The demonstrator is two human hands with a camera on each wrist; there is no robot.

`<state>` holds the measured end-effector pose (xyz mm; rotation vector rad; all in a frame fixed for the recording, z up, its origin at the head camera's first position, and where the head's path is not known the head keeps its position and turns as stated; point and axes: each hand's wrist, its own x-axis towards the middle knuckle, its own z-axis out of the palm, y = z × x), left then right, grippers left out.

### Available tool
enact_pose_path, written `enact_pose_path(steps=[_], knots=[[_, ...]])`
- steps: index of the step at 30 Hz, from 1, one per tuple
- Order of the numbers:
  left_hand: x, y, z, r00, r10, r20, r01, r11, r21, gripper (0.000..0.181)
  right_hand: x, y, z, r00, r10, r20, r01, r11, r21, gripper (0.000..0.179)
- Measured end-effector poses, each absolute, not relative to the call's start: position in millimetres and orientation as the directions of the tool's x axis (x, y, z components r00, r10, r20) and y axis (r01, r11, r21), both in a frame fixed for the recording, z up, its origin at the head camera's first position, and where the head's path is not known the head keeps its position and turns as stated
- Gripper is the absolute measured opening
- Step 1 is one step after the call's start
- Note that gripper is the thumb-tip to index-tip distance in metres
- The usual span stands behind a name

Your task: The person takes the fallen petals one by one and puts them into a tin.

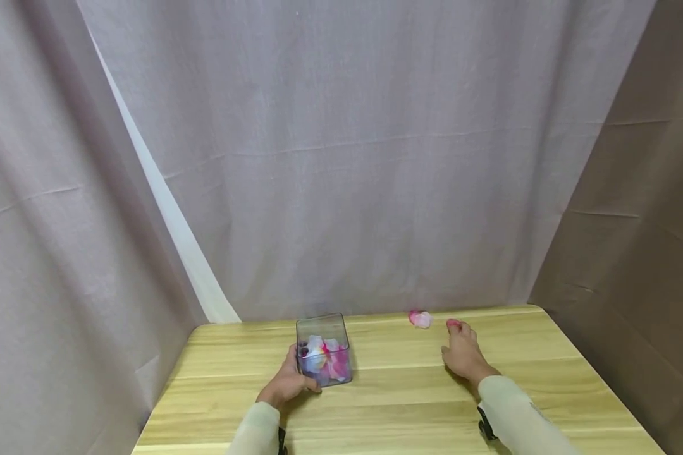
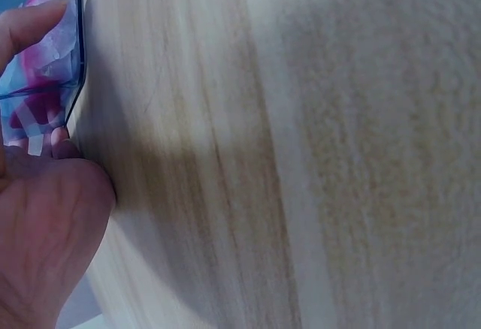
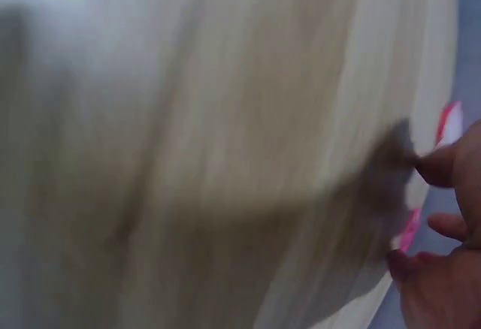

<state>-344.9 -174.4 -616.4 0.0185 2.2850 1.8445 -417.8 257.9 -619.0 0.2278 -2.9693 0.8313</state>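
A clear plastic box (image 1: 322, 319) stands on the wooden table, holding several pink, white and bluish petals (image 1: 334, 361). My left hand (image 1: 289, 382) grips it from the left, thumb along the near side and fingers behind the far left wall. In the left wrist view part of the box (image 2: 80, 58) shows beside the thumb. My right hand (image 1: 464, 351) reaches toward the table's far edge, thumb apart from the fingers. A deep pink petal (image 1: 453, 322) is right at its fingertips; the right wrist view shows this petal (image 3: 409, 230) beside the fingers.
Another small cluster of pink and pale petals (image 1: 420, 319) lies near the far edge, left of the right hand. Grey curtains (image 1: 375, 189) hang right behind the table (image 1: 393, 404) and on both sides.
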Motion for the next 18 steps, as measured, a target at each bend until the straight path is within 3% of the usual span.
enact_pose_path(steps=[6,18], knots=[[-346.4,-175.0,-614.8,-0.975,0.154,-0.157,-0.122,0.218,0.968,0.122,-443.5,274.6,-620.3,-0.993,-0.105,0.057,-0.120,0.886,-0.448,0.053],[-345.9,-177.0,-615.5,-0.980,0.136,-0.145,-0.108,0.244,0.964,0.120,-455.8,277.5,-609.3,-0.987,-0.142,0.070,-0.158,0.908,-0.388,0.025]])
